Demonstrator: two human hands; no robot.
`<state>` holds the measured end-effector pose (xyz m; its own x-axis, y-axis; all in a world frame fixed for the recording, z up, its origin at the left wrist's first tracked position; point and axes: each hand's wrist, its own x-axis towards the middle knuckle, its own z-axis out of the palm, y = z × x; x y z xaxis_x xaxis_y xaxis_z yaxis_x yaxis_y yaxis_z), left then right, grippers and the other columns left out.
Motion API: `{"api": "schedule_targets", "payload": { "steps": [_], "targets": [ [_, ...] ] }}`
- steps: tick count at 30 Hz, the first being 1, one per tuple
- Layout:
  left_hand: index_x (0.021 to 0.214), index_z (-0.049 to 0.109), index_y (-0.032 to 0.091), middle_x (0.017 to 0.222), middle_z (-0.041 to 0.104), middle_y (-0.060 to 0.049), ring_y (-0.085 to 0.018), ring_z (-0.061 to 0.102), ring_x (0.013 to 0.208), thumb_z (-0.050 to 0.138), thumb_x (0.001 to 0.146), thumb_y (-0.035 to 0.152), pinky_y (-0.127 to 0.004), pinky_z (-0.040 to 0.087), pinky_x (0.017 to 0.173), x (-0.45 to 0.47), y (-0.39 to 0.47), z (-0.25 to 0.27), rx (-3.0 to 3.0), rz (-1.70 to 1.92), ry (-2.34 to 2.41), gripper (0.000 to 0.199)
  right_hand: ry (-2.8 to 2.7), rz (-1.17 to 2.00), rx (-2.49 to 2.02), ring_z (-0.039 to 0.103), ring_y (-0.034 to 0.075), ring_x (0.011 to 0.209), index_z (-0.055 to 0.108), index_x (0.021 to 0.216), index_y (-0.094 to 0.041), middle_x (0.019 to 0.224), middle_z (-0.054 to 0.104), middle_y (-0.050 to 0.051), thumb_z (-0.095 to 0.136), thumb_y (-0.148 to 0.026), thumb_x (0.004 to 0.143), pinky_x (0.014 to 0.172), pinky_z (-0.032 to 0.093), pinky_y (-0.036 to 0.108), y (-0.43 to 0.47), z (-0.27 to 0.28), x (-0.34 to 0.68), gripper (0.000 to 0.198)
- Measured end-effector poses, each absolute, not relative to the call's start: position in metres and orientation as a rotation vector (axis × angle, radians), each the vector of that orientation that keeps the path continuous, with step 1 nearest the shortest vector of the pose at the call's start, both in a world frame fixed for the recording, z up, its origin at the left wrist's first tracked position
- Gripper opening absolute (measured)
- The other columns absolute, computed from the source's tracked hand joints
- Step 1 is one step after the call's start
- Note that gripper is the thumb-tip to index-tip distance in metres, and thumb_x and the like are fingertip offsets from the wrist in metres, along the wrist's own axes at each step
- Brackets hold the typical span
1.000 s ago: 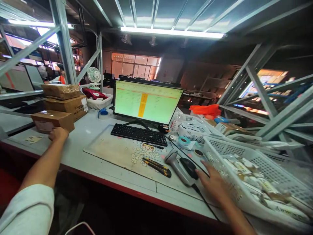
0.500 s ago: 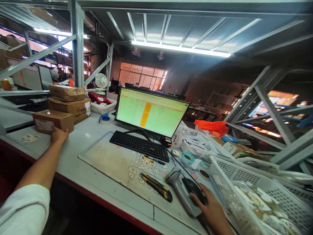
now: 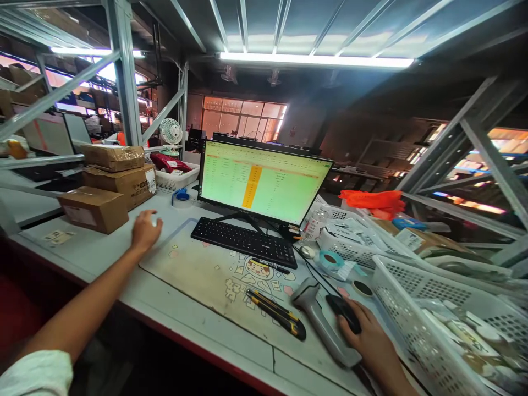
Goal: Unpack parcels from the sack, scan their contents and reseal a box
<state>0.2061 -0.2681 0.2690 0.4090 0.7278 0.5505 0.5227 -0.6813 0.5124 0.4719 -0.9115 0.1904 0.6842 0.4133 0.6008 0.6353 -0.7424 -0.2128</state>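
My left hand hovers over or rests on the desk between the front cardboard box and the keyboard. Its fingers are apart, with nothing in them. At the right, my right hand grips a black computer mouse. A grey barcode scanner lies just left of the mouse. Further left, yellow-and-black utility knives lie on the printed desk mat. The monitor shows a table with an orange column.
Two more cardboard boxes are stacked behind the front one. Blue tape sits beside the monitor. White perforated baskets with packets line the right side. A metal post rises at the left.
My left hand has let go of the front cardboard box and moved right, its fingers spreading. My right hand stays on the computer mouse. The view has shifted slightly.
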Motion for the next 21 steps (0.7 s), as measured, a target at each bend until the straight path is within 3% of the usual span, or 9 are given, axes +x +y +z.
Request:
{"api": "schedule_targets", "payload": {
  "steps": [4,7,13,21],
  "targets": [
    [0.106,0.071,0.017,0.116,0.070,-0.011,-0.026,0.064,0.111,0.054,0.090,0.027,-0.034,0.049,0.102,0.282,-0.325,0.261,2.471,0.941,0.865,0.025,-0.861,-0.734,-2.498,0.068,0.034,0.108,0.063,0.125,-0.020,0.125,0.065,0.015,0.048,-0.057,0.085,0.097,0.055,0.051,-0.902,0.185,0.480,0.056],
    [0.101,0.072,0.016,0.109,0.071,-0.013,-0.028,0.065,0.104,0.053,0.091,0.029,-0.039,0.052,0.095,0.328,-0.359,0.248,2.459,0.932,0.841,0.025,-0.869,-0.800,-2.463,0.068,0.035,0.108,0.063,0.123,-0.019,0.120,0.067,0.016,0.050,-0.058,0.085,0.099,0.054,0.052,-0.901,0.180,0.486,0.055],
    [0.115,0.068,0.016,0.133,0.062,-0.015,-0.031,0.052,0.127,0.049,0.095,0.028,-0.047,0.039,0.111,0.355,-0.388,0.216,2.504,1.021,0.732,0.030,-0.895,-0.819,-2.479,0.068,0.033,0.109,0.061,0.129,-0.022,0.123,0.066,0.014,0.052,-0.056,0.087,0.097,0.056,0.049,-0.901,0.178,0.483,0.055],
    [0.120,0.068,0.015,0.139,0.059,-0.016,-0.037,0.046,0.132,0.053,0.094,0.035,-0.053,0.036,0.113,0.357,-0.379,0.203,2.594,0.944,0.625,0.035,-0.840,-0.826,-2.491,0.066,0.035,0.110,0.061,0.123,-0.021,0.119,0.067,0.015,0.052,-0.059,0.083,0.100,0.052,0.052,-0.902,0.183,0.482,0.056]
  ]
}}
